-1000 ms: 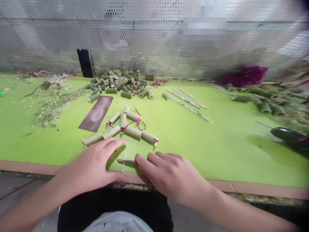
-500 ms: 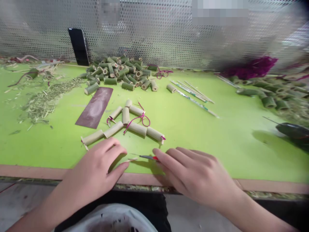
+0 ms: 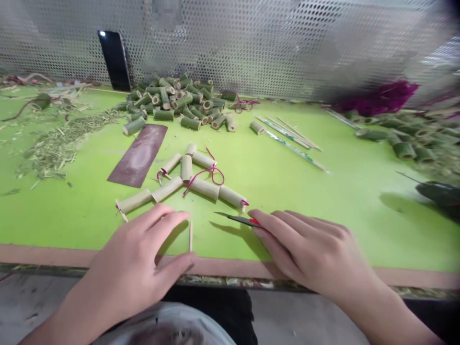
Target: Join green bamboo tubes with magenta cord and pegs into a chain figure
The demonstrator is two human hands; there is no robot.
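My left hand [image 3: 143,249] holds a short, thin wooden stick [image 3: 191,235] end to end, between the tips of thumb and forefinger. In my right hand [image 3: 305,244] is a small knife [image 3: 239,220], its narrow pointed blade aimed left; a bit of red shows by the fingers and the rest of the handle is hidden. Just beyond both hands lies a bamboo figure [image 3: 186,167] made of peeled tube pieces, with purple cord [image 3: 217,176] looped at its middle and tied at several limb ends.
Behind the figure are a heap of green bamboo pieces [image 3: 179,103], brown sandpaper [image 3: 138,155] and a phone [image 3: 114,61] leaning on a perforated metal screen [image 3: 230,52]. Thin sticks [image 3: 291,134] lie right of the heap. Shavings [image 3: 61,143] cover the left; a dark tool [image 3: 440,194] is far right.
The knife in my right hand has moved right, away from the stick. The stick has turned from lying crosswise to standing lengthwise between my left thumb and forefinger.
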